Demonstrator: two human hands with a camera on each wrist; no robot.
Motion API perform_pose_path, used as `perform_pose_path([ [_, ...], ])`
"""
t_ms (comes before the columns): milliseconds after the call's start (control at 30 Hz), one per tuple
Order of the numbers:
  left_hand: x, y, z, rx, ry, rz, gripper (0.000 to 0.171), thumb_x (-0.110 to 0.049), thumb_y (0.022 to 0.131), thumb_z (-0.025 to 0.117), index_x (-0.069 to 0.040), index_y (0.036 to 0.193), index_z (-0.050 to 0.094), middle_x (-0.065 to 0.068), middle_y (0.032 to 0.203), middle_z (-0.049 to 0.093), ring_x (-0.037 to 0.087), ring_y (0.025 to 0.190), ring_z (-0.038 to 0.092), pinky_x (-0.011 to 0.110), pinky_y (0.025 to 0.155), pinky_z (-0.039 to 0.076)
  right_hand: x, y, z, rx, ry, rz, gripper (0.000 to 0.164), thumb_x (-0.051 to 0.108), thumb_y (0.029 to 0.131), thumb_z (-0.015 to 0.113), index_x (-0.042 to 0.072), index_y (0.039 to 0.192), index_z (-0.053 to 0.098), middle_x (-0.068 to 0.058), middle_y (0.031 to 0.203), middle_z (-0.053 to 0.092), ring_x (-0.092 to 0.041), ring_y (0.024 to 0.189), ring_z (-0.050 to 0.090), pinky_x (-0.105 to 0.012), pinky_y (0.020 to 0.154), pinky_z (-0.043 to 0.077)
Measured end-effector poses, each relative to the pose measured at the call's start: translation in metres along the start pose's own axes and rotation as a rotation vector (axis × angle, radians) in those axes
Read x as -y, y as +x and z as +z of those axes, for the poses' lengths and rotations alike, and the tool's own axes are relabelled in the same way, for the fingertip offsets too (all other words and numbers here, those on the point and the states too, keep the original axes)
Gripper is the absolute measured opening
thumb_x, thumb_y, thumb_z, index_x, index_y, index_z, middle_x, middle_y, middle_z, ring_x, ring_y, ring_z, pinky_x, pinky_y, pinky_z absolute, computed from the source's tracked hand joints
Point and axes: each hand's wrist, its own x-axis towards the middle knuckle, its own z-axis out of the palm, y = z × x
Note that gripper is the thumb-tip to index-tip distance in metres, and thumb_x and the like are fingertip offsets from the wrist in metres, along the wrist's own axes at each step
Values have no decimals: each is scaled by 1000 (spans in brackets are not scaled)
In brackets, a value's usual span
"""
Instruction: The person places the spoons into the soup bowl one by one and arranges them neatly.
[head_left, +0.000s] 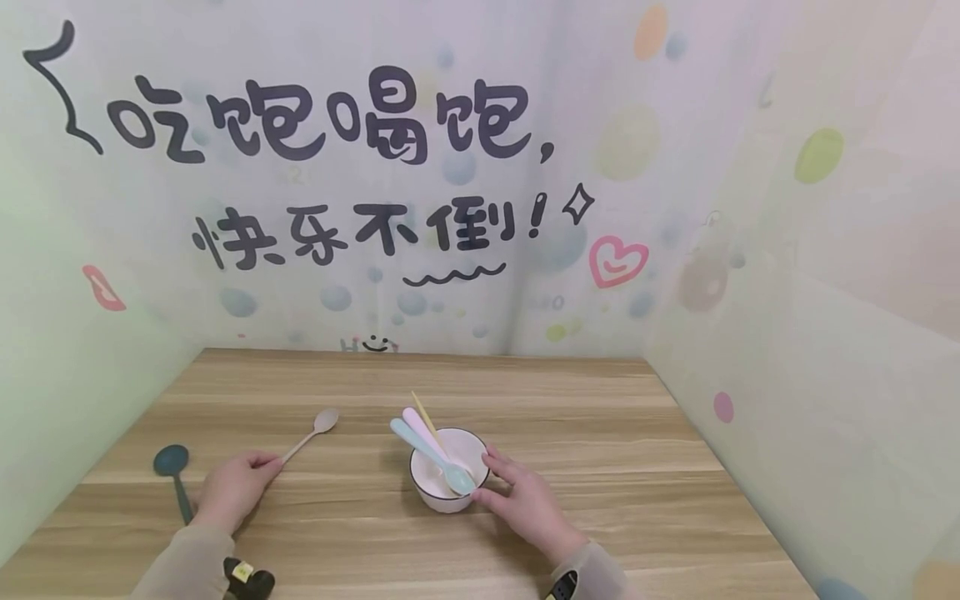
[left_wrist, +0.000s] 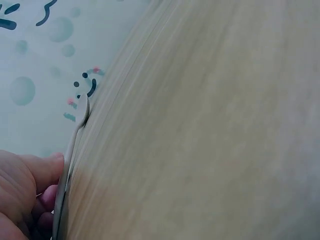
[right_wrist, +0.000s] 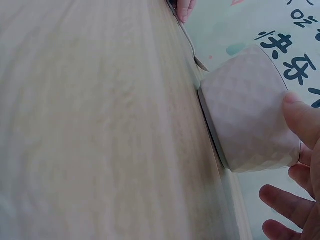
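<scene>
My left hand [head_left: 234, 490] pinches the handle of a beige spoon [head_left: 325, 420], whose bowl end points away toward the back of the table. In the left wrist view the spoon [left_wrist: 82, 111] lies low along the wood, the thumb against its handle. With thumb and fingers spread around its right side, my right hand [head_left: 528, 506] holds a white bowl [head_left: 471, 447] with a dark rim. The right wrist view shows the bowl's faceted outer wall [right_wrist: 245, 112] and the thumb at its rim. Inside lean a light blue spoon [head_left: 420, 446], a pink-handled utensil [head_left: 417, 422] and a thin yellowish stick [head_left: 422, 407].
A dark teal ladle [head_left: 172, 461] lies left of my left hand, its handle partly behind the wrist. The wooden table [head_left: 600, 450] meets a printed wall [head_left: 480, 325] at the back and pale walls at both sides.
</scene>
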Motion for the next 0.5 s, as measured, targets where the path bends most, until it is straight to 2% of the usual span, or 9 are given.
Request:
perform_pose_path([
  [200,0,-1,0,0,13,35,57,-50,91,60,-2,123,61,25,125,58,48,115,47,65,85,22,-1,0,1,-22,-11,-22,64,48,85,69,6,132,58,-6,142,50,-31,127,49,-48,101,39],
  [367,1,-1,5,-51,71,67,55,-49,88,64,-6,121,64,26,126,57,50,114,47,65,80,23,0,-1,0,-14,-3,-12,64,49,85,68,7,133,58,-5,143,49,-30,128,48,-48,101,38],
  [500,1,0,9,-79,76,45,48,-46,88,65,-7,117,66,25,123,59,49,111,48,64,79,22,2,-1,-2,0,17,10,65,50,84,68,9,133,57,-4,144,48,-29,130,46,-48,103,37],
])
